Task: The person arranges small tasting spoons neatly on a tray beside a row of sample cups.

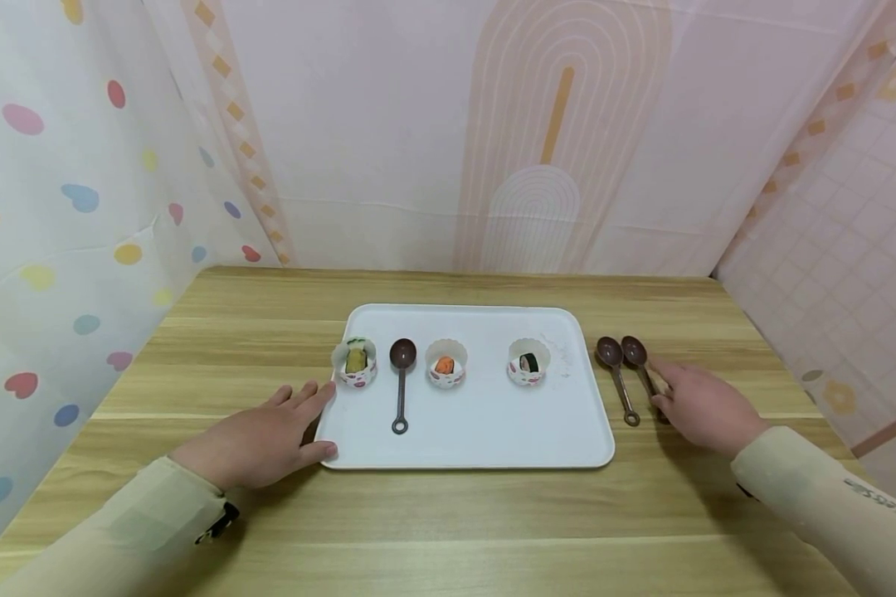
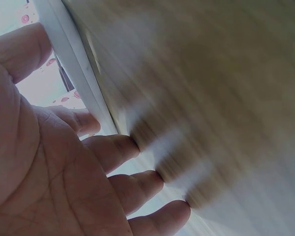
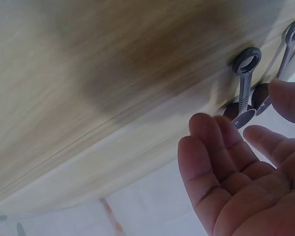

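Observation:
My left hand [image 1: 265, 435] lies at the left edge of a white tray [image 1: 478, 423], fingers spread and thumb on its rim; in the left wrist view its other fingertips touch the wood. On the right, my right hand [image 1: 705, 406] is beside the right-hand brown measuring spoon [image 1: 634, 351]. In the right wrist view that spoon's handle [image 3: 244, 88] stands between thumb and fingers, with no grip visible. A second brown spoon [image 1: 610, 351] lies just left of it. A third spoon [image 1: 403, 355] rests on the tray, between the left paper cup [image 1: 358, 381] and the middle one [image 1: 448, 382].
A third paper cup [image 1: 528, 379] stands toward the tray's right side. The cups hold small toy-like foods: a yellow-green piece [image 1: 356, 361], an orange piece [image 1: 445, 365] and a dark-wrapped sushi-like piece [image 1: 528, 362]. Patterned curtains [image 1: 388, 149] hang around the wooden table [image 1: 448, 531].

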Tool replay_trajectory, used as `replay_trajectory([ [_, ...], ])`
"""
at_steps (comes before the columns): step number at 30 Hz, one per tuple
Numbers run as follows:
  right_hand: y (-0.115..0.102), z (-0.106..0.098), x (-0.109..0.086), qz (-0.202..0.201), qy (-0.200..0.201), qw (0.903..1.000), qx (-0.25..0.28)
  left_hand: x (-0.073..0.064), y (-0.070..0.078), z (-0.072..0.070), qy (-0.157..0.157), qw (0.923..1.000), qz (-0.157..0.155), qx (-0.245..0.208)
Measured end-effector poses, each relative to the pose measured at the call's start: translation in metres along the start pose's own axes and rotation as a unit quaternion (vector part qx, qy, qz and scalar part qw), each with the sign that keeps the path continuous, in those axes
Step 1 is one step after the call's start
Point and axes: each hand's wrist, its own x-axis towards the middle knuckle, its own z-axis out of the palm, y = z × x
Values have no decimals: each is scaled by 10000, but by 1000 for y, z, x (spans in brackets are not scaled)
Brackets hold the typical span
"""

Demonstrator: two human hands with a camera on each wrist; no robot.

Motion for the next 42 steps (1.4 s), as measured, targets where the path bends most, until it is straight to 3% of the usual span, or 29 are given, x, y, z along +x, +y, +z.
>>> replay_trajectory([
  [15,3,0,1,106,-340,9993,92,1,-2,1,23,10000,-6,38],
  [42,2,5,1,25,-384,9993,43,1,-3,2,57,10000,30,11],
])
